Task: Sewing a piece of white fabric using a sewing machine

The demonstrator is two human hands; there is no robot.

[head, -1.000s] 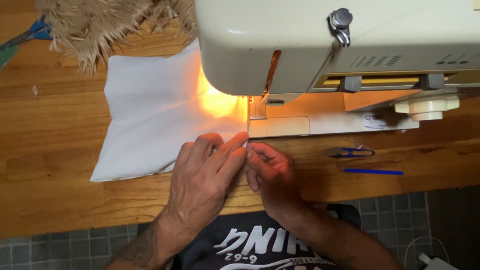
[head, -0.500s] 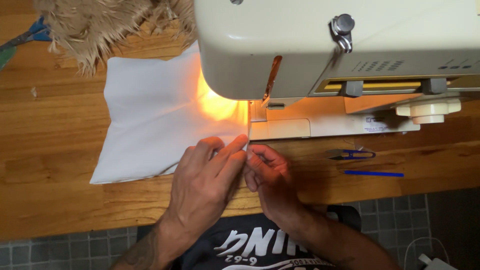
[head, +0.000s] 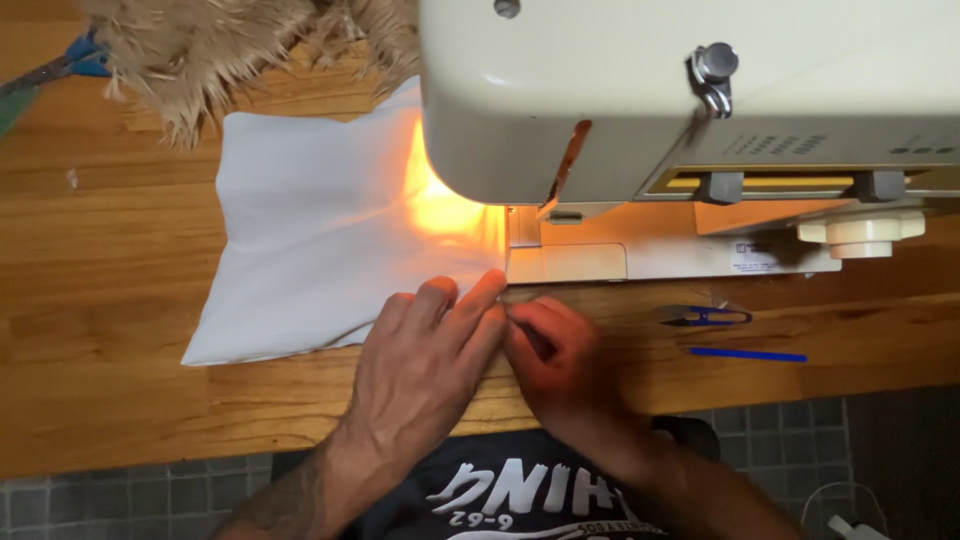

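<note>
Left hand [head: 425,350] flat, fingers spread on white fabric [head: 310,250]; right hand [head: 560,365] blurred (grip unclear), needle hidden under sewing machine [head: 640,90].

White cloth [head: 320,240] slightly nearer than before.

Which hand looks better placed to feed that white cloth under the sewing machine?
Probably the left hand: it lies flat on the white cloth. The right hand only pinches its near edge.
</note>
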